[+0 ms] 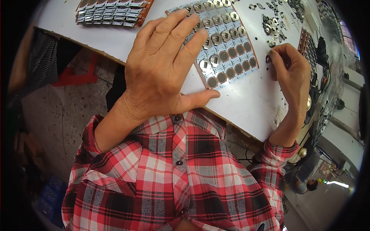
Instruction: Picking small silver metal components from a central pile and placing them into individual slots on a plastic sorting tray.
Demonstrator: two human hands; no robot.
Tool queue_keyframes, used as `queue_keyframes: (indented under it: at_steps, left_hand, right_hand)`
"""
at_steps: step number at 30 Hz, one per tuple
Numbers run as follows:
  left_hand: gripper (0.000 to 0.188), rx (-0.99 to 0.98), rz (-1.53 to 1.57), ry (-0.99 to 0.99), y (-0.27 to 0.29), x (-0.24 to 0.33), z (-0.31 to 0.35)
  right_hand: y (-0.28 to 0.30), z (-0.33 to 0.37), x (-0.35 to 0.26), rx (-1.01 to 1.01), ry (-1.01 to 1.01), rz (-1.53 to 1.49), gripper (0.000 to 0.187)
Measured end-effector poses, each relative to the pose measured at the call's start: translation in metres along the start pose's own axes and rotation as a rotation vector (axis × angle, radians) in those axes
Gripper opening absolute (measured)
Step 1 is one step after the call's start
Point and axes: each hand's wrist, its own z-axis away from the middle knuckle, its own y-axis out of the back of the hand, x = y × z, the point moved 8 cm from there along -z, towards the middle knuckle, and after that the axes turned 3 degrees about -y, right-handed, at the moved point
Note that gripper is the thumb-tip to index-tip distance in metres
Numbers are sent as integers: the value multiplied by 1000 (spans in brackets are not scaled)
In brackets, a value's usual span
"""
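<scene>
A light-blue panel of small circuit boards (232, 63) lies on the white table, tilted toward the upper left. Its far rows carry silvery metal clips (216, 38); along the near rows, mostly bare round brownish pads (230, 73) show. My left hand (162, 63) is open over the panel's left edge, fingers stretched away from me and thumb spread to the right. It covers part of the panel. To the right of the panel, my right hand (289, 69) has thumb and forefinger pinched at a small dark piece (268, 59). Exactly what they grip is hidden.
A stack of similar panels (113, 13) sits at the far left of the table (239, 109). Loose metal clips (271, 29) are scattered beyond my right hand. Another dark panel with parts (307, 48) and cables lie at the right. A person (306, 185) is in the background.
</scene>
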Motion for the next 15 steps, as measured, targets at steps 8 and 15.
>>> queue_keyframes:
  at_steps: [8,15]
  left_hand:
    - [88,7,8,-3,1,-1,2]
    - [91,-7,-17,0,-3,-4,4]
  right_hand:
    - [12,2,8,-66,-29,-197,14]
    - [8,5,7,-102,12,-209,14]
